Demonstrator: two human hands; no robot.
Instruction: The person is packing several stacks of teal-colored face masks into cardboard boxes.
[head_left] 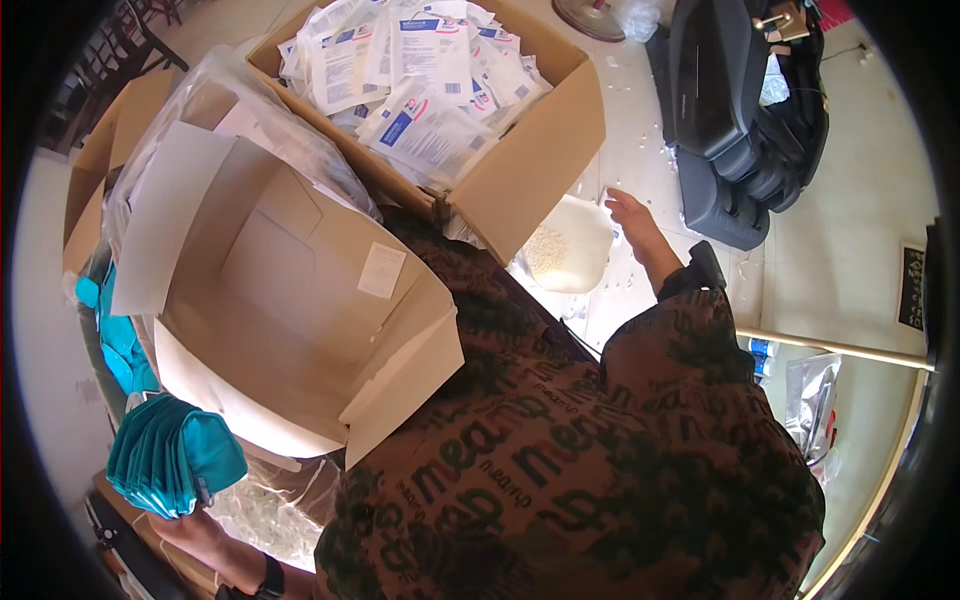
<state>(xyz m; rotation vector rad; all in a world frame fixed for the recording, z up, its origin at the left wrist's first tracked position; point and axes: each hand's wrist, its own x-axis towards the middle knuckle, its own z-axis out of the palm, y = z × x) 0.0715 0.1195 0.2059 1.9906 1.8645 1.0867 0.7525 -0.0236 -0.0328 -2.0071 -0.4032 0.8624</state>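
Left hand [180,524], largely hidden, grips a stack of teal folded masks [170,450] from below, just beside an open cardboard box [265,270] at lower left. Right hand [635,220], fingers loosely spread, is extended near the rim of a pale container [592,240] holding small cream-coloured bits [548,254]; whether they touch, one cannot tell. Beyond, a 2nd cardboard box [545,165] brims with white packets [430,50]; more teal pieces [122,345] lie at far left.
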